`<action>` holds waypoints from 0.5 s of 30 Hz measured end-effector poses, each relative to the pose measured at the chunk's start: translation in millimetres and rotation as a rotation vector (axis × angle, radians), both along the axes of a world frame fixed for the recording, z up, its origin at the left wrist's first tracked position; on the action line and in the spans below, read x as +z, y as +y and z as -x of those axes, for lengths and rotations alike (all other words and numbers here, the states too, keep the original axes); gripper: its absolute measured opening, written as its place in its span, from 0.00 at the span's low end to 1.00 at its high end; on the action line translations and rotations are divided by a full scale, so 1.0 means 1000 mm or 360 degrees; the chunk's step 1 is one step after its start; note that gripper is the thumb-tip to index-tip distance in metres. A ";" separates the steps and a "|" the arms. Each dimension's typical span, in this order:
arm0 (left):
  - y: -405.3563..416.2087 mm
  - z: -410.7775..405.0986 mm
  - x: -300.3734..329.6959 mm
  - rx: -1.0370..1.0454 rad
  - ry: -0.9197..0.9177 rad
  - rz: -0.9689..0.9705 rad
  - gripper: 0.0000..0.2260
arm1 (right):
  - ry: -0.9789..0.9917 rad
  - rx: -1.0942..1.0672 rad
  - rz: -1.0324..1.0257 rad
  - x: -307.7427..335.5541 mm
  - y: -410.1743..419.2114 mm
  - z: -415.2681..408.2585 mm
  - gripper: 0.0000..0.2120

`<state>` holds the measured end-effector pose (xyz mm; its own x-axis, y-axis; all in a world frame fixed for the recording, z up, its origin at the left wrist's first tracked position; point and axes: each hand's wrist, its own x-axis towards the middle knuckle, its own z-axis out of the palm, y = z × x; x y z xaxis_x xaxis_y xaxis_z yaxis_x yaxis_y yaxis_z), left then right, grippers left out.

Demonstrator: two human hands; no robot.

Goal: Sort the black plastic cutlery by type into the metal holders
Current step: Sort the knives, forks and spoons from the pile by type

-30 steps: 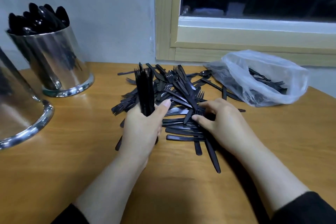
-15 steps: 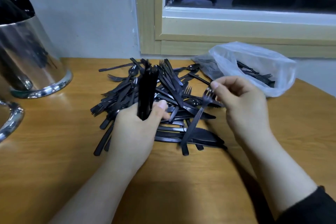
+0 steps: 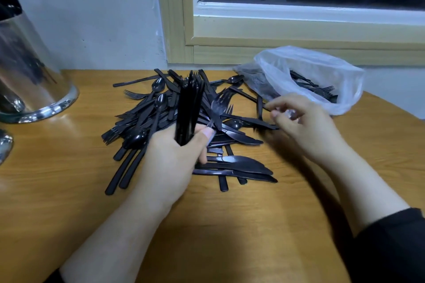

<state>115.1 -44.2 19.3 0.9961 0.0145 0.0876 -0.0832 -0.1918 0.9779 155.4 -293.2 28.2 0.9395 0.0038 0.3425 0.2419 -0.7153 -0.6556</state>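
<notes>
The left hand [image 3: 170,158] grips an upright fork bundle [image 3: 188,108] to collect one type, while the blurred, loosely curled right hand [image 3: 299,122], at three o'clock, holds nothing discernible.

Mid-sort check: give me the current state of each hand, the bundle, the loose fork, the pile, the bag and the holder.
Left hand: grips an upright bundle of cutlery.
Fork: pinched at the left thumb, tines up.
Right hand: blurred above the table, fingers curled, nothing visibly held.
Cutlery pile: loose and mixed on the table.
Plastic bag: open, forks inside.
Metal holder: upright; black cutlery above its rim.
</notes>
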 end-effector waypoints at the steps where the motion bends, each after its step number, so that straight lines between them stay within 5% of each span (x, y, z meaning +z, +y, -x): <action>1: 0.001 -0.001 0.000 0.0013 -0.0008 0.0004 0.15 | 0.0097 0.0083 0.0164 -0.002 -0.006 -0.002 0.09; 6: -0.001 -0.002 -0.004 0.0031 -0.0024 -0.0039 0.12 | 0.0295 0.0193 0.0472 -0.011 -0.008 -0.010 0.13; 15: -0.002 0.000 -0.002 0.0062 -0.0067 -0.0041 0.09 | -0.0046 0.0178 0.0166 -0.004 0.004 -0.005 0.04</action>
<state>115.0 -46.3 17.0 0.9902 0.0505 0.1305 -0.1164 -0.2208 0.9684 160.3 -289.2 24.5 0.9209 0.1449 0.3618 0.3417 -0.7467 -0.5707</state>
